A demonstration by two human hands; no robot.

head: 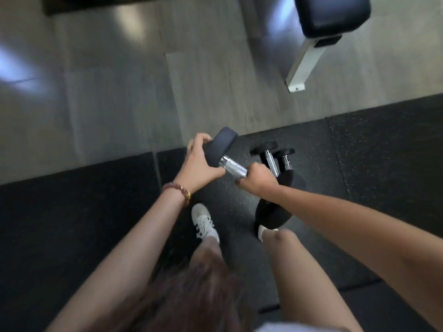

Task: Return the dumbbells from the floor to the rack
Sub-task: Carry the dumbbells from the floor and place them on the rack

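I hold a black dumbbell with a chrome handle (pixel 233 167) tilted above the black rubber mat. My left hand (pixel 200 161) cups its far head. My right hand (pixel 257 179) is wrapped around the handle, and the near head hangs below my right forearm. Two smaller dumbbells (pixel 275 159) lie side by side on the mat just beyond my right hand. The rack is out of view.
A black padded bench (pixel 332 15) on a white metal leg (pixel 304 65) stands at the far right on the grey floor. My feet in white shoes (pixel 203 224) rest on the rubber mat (pixel 72 212). A dark mat edge runs along the top left.
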